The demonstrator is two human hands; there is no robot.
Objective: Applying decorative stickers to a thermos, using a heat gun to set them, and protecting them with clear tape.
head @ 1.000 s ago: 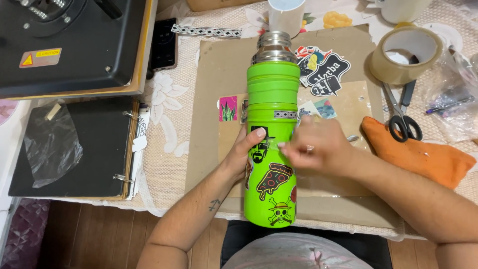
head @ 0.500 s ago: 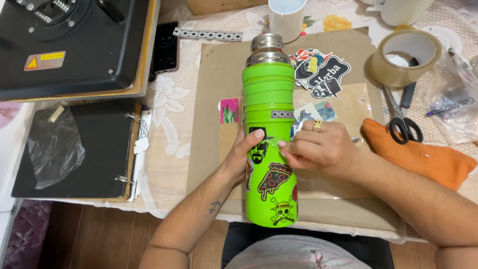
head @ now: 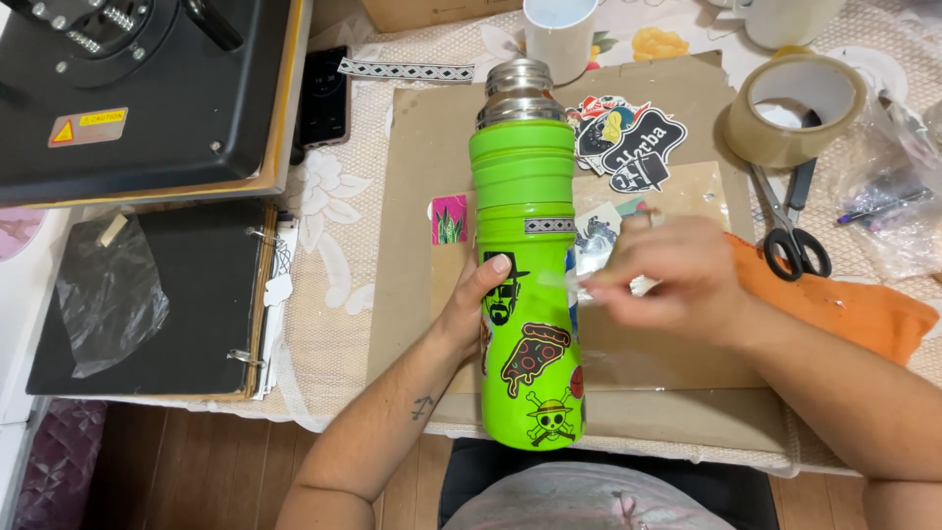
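right hand blurred | fingers' hold unclear | mug cut off

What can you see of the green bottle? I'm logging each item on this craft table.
The green bottle lies on its side on a brown cardboard sheet, its silver metal cap pointing away from the person. Its glossy, ridged body carries stickers: a face with a hat, a pizza slice, a skull with crossbones. The left hand grips its side, thumb on top; the right hand, blurred, is at its right side.
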